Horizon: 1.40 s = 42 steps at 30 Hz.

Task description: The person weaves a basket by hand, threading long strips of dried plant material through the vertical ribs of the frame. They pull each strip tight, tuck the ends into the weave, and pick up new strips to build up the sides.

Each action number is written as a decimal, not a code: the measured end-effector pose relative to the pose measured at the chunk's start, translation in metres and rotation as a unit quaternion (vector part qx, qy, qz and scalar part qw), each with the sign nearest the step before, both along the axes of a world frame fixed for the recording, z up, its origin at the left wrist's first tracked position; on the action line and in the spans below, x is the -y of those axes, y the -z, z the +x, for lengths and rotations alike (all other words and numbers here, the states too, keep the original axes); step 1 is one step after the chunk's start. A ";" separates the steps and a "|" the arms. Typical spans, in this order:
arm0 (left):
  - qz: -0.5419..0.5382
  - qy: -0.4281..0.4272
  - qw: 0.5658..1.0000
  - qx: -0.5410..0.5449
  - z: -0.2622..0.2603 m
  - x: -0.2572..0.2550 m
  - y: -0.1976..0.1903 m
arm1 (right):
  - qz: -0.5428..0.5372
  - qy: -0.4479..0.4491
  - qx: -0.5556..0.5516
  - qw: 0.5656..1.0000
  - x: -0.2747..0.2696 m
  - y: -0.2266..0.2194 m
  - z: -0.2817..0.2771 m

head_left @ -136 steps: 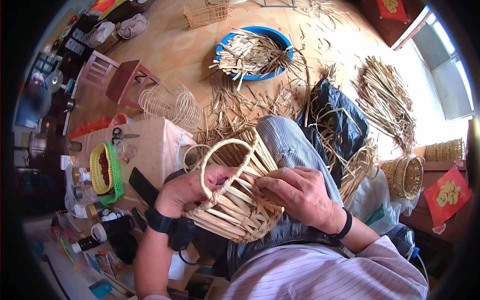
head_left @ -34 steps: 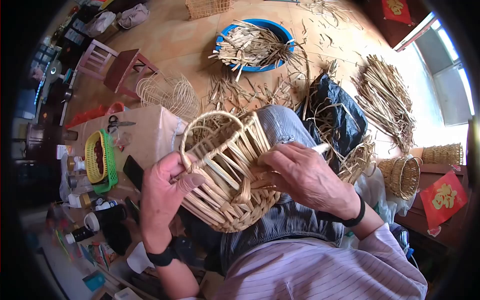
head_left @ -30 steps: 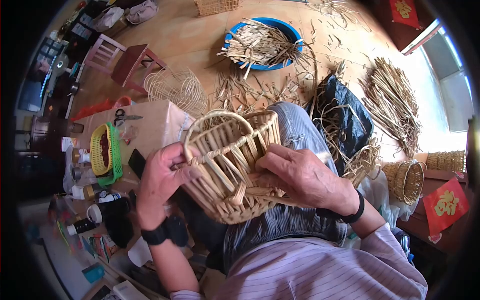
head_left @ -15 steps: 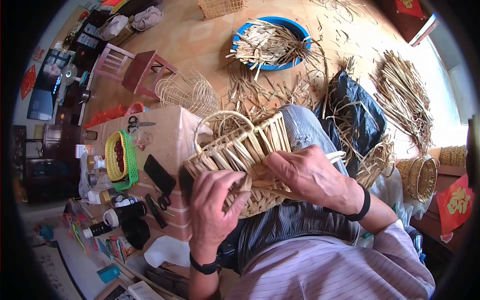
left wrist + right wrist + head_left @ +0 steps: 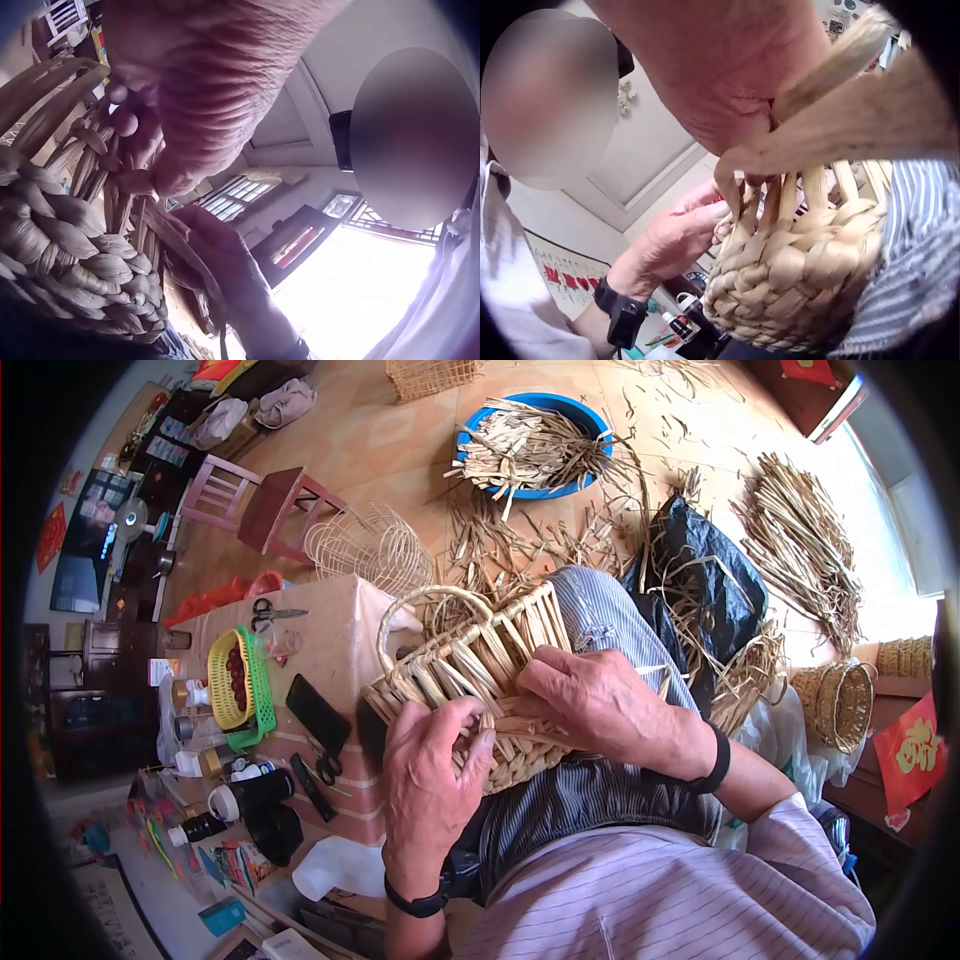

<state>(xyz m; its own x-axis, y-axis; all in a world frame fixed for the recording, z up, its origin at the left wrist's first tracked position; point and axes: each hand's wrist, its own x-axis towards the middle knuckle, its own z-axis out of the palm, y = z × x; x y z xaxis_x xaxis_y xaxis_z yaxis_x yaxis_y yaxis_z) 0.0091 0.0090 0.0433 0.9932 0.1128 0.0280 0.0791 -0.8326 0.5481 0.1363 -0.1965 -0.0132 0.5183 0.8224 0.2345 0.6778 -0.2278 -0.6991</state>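
Observation:
A woven basket (image 5: pixel 460 670) of dry plant stalks, with an arched handle, lies tilted on the person's lap. Its braided base edge (image 5: pixel 802 277) shows large in the right wrist view. The left hand (image 5: pixel 430 790) pinches a stalk strand at the basket's near side, thumb and fingertips together. Pinched in the right hand (image 5: pixel 630 715) is a flat, loose strand (image 5: pixel 847 124) beside the basket wall; its tail hangs free in the left wrist view (image 5: pixel 199 262). Both hands work close together on the same side, and the right fingertips are partly hidden behind its knuckles.
Left of the lap stands a covered table (image 5: pixel 330 610) with scissors (image 5: pixel 275 614), a yellow-and-green basket (image 5: pixel 262 695) and a black phone (image 5: pixel 318 713). Ahead on the floor is a blue basin (image 5: pixel 600 435) of stalks. A black plastic bag (image 5: pixel 710 585) sits right of the knee.
The left hand first reaches through the handle, then holds the rim, and now pinches at the lower side. The basket has turned its side wall upward. The right hand stays at that wall.

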 end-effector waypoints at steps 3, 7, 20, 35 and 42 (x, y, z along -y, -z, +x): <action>-0.022 -0.018 0.999 0.017 0.000 -0.002 0.007 | 0.028 -0.015 -0.017 0.999 0.004 0.002 0.006; -0.001 -0.029 0.996 0.089 0.001 0.001 0.020 | 0.004 -0.007 -0.015 1.000 0.013 -0.009 0.004; -0.089 -0.052 0.984 0.143 0.004 -0.001 0.041 | -0.019 0.058 -0.020 0.998 0.021 -0.002 0.001; -0.114 -0.071 0.984 0.117 0.002 -0.002 0.043 | 0.028 0.083 -0.043 0.995 0.020 0.028 -0.003; -0.109 -0.070 0.987 0.098 0.000 -0.006 0.034 | 0.047 0.116 0.126 0.984 0.014 -0.009 -0.006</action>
